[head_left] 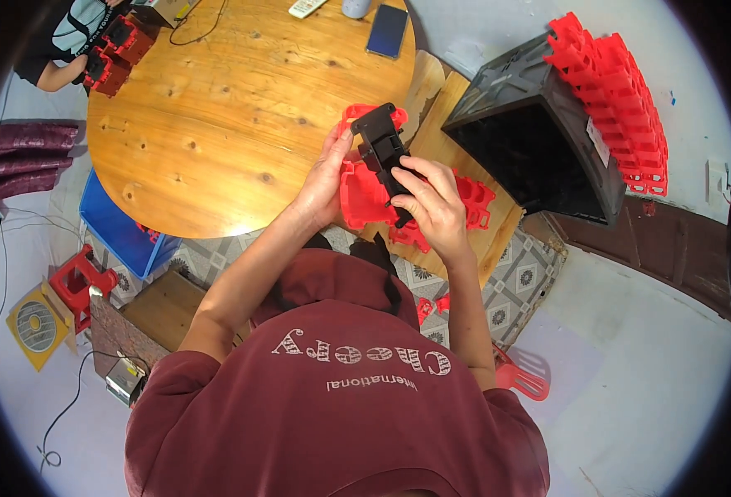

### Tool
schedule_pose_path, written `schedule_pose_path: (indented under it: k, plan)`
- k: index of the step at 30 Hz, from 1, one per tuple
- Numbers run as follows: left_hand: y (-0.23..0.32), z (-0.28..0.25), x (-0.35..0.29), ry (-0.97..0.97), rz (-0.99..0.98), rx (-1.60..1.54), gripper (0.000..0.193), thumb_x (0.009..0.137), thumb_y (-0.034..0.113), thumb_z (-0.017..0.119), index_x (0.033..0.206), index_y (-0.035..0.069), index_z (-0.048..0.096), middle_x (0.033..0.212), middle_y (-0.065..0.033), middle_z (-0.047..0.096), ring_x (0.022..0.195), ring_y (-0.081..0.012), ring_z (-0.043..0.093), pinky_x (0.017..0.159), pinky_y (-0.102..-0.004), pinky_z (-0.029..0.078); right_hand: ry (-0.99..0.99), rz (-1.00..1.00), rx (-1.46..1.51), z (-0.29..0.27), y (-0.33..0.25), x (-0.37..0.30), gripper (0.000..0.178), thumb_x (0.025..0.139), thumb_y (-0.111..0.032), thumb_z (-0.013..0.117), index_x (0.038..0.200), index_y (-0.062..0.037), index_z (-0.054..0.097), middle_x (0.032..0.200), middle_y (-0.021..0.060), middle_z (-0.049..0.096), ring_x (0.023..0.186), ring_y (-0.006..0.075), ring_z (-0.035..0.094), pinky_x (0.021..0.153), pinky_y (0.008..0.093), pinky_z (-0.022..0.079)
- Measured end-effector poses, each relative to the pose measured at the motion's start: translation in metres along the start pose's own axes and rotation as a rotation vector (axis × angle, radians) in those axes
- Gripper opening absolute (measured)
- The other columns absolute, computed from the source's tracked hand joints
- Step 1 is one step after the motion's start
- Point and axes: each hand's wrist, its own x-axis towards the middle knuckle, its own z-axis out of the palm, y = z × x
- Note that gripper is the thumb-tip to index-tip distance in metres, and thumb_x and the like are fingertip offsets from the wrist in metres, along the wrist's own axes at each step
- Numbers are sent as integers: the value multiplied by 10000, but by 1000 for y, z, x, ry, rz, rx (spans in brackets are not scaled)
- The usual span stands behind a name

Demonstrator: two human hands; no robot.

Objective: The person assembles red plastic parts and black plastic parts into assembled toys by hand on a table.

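Note:
My left hand (326, 176) is closed around the left side of a red plastic housing (360, 199), at the right edge of the round table. A long black plastic piece (379, 142) with raised ribs and recesses lies tilted across the housing. The fingers of my right hand (433, 195) are bent onto the lower part of this black piece, gripping it. The black piece hides part of the housing, so whether the two are joined I cannot tell. More red plastic parts (475, 201) lie on the wooden surface behind my right hand.
The round wooden table (216, 132) holds a phone (388, 31). A black crate (539, 132) stands at the right beside stacked red parts (618, 99). Far left, another person's hand (74, 69) touches red-and-black units (120, 51). A blue bin (117, 228) sits below the table.

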Motion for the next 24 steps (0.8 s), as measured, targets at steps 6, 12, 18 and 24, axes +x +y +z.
schedule_pose_path:
  k: [6,12,18,24]
  plan:
    - [40,-14,-3,-1,96,35,726,974,432,522,1518,232,85,1297,-159,500,1149,-252,555,898,-440,532,180,-215,-240,10,-46,26,417,597,-79,813,985,-7,679,960,90,615,833,271,580,706,360,481]
    - [71,-13,-14,-67,172,39,697,987,411,496,1520,274,68,1341,-164,462,1165,-264,551,901,-434,535,185,-299,-337,44,-71,43,403,631,-113,803,995,0,670,943,84,601,818,258,570,658,357,491]
    - [85,-9,-26,-58,179,92,590,1015,420,407,1515,264,136,1358,-176,463,1182,-289,552,957,-431,513,140,-332,-329,58,-77,52,413,615,-90,806,998,3,683,928,84,610,823,258,573,667,362,496]
    - [89,-13,-24,-77,153,165,557,1029,426,345,1513,236,145,1344,-157,486,1187,-280,560,964,-432,511,105,-374,-337,61,-72,58,378,673,-96,782,1010,17,652,937,87,594,794,241,578,654,349,502]
